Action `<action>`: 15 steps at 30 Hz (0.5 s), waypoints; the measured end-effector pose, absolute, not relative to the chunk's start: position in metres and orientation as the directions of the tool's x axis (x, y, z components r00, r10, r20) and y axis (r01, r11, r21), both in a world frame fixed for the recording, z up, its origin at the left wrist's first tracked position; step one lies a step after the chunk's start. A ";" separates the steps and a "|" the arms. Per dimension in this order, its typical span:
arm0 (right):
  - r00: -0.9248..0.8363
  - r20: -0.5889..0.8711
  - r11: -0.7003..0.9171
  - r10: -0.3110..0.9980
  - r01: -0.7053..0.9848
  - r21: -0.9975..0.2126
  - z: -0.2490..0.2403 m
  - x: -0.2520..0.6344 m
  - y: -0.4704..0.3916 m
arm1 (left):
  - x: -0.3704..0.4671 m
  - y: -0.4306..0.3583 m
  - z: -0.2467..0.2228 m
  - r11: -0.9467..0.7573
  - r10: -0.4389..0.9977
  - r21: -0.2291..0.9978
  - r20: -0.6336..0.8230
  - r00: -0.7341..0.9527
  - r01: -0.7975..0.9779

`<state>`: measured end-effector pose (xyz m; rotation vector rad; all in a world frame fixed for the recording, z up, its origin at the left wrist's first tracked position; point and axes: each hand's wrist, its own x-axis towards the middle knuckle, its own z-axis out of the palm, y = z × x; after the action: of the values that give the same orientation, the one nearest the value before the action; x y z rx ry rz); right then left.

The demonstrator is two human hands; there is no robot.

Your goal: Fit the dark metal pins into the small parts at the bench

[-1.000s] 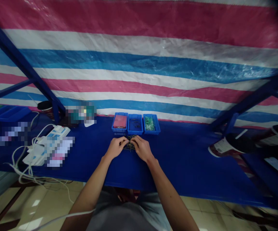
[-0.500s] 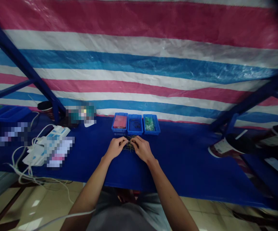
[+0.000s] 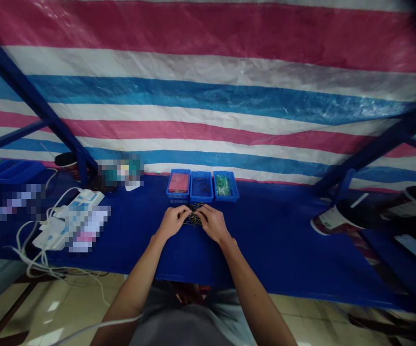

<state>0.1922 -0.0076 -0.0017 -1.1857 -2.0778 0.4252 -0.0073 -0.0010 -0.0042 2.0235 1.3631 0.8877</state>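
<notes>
On the blue table a small pile of thin, dark and gold-coloured stick-like pieces (image 3: 194, 221) lies between my two hands. My left hand (image 3: 174, 221) comes in from the left, its thumb and fingers pinched together at the pile's edge. Opposite it, my right hand (image 3: 212, 222) is closed in a similar pinch. The fingertips nearly meet over the pile; whatever they pinch is too small to make out. Just beyond the hands stand three blue bins: one with pink flat pieces (image 3: 179, 182), one with a few dark thin pieces (image 3: 202, 185), one with green and pale pieces (image 3: 224, 185).
A white power strip (image 3: 81, 204) with tangled white cables (image 3: 31, 259) lies on the left. A lidded cup (image 3: 332, 221) stands on the right. Blue frame bars (image 3: 31, 91) slope up on both sides before a striped sheet (image 3: 208, 110).
The view has shifted very slightly. Both hands keep nearly the same pinched pose over the pile.
</notes>
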 end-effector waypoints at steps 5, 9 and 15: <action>-0.316 0.430 0.529 0.846 0.607 -0.594 -0.004 0.192 -0.007 | -0.008 0.000 -0.006 -0.346 0.936 0.739 0.229 0.268 0.578; -0.324 0.434 0.537 0.840 0.601 -0.592 -0.006 0.191 -0.007 | -0.008 0.000 -0.007 -0.346 0.936 0.735 0.229 0.268 0.583; -0.342 0.428 0.544 0.837 0.608 -0.578 -0.003 0.191 -0.007 | -0.008 0.000 -0.007 -0.337 0.939 0.740 0.222 0.263 0.582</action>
<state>0.1913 -0.0073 -0.0029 -1.1608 -2.0746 0.4152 -0.0076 -0.0003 -0.0073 2.0150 1.3711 0.8941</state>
